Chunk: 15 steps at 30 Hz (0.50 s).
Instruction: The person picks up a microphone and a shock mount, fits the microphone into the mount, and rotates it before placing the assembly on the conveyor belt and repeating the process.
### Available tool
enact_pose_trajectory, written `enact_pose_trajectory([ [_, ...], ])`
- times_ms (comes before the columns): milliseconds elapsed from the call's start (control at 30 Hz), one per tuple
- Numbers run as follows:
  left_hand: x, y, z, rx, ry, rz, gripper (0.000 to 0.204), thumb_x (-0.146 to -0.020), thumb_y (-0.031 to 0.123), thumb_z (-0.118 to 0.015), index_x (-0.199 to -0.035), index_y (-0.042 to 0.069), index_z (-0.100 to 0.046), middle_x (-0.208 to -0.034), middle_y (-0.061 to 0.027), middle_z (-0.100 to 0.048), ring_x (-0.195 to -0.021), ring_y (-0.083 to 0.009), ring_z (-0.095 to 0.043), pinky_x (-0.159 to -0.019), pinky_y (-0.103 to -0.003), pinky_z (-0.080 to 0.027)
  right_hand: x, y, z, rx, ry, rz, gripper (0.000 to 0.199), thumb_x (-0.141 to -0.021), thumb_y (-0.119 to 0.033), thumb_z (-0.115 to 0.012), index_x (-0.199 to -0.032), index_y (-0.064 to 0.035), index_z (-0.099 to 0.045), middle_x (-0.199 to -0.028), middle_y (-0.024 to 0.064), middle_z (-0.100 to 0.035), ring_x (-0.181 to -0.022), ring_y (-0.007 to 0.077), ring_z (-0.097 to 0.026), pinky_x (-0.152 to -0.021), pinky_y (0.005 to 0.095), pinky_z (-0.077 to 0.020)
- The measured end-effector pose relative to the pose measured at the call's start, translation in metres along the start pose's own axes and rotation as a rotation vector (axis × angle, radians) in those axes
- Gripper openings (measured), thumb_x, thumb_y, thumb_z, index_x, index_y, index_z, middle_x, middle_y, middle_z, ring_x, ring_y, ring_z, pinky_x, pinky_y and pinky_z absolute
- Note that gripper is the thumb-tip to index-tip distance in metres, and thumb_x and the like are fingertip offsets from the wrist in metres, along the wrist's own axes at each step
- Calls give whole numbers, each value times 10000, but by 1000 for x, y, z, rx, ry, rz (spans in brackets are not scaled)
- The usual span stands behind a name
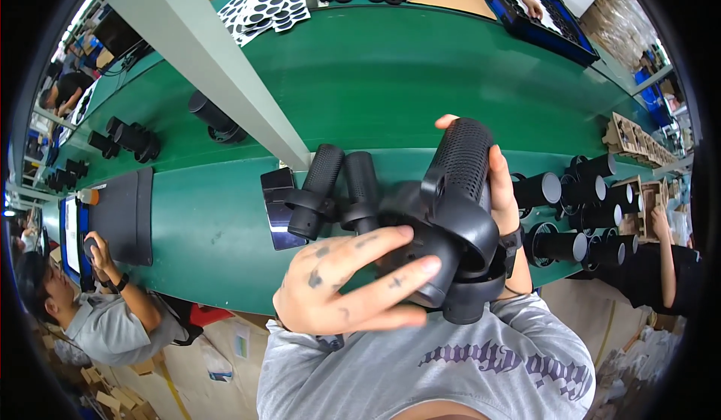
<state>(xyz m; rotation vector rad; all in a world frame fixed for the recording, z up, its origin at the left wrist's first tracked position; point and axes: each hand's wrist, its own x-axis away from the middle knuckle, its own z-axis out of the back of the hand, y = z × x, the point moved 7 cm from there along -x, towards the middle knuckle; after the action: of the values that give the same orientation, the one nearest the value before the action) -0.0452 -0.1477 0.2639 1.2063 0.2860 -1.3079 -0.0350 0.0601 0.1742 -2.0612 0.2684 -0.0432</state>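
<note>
Before my chest is a black microphone (460,157) with a perforated grille and a ring-shaped mount around its lower part. My right hand (502,187) wraps round the grille from behind, its fingertips showing on both sides. Across the smooth lower body lies my left hand (349,281), its fingers extended against the surface and its thumb hidden. Blur covers the area just left of the mount. On the bench beyond my left hand rest two similar microphones, a left one (324,172) and a right one (362,180), near a dark glossy flat piece (279,210).
A grey post (218,67) rises from the green bench (203,217). Several black cylindrical units (563,247) lie at right; more stand left (135,138). A co-worker (113,315) sits left, and another person's hand (532,6) reaches into a blue tray (518,33).
</note>
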Motion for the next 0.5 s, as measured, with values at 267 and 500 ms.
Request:
enact_pose_trajectory([
  [267, -2, -18, 7, -214, 96, 90, 347, -551, 70, -817, -884, 79, -720, -724, -22, -560, -566, -161, -571, -476, -273, -457, 1, 16, 6, 28, -109, -112, 659, -871, -499, -590, -1280, 2, -468, -1065, 73, -585, -952, 127, -589, -854, 258, -471],
  [500, -5, -30, 5, -230, 68, -38, 325, -520, 73, -744, -842, 90, -703, -720, -13, -532, -548, -151, -517, -436, -259, -398, 1, 21, 10, 155, -55, -179, 575, -906, -474, -543, -1267, -31, -487, -1068, 87, -584, -950, 143, -597, -851, 275, -482],
])
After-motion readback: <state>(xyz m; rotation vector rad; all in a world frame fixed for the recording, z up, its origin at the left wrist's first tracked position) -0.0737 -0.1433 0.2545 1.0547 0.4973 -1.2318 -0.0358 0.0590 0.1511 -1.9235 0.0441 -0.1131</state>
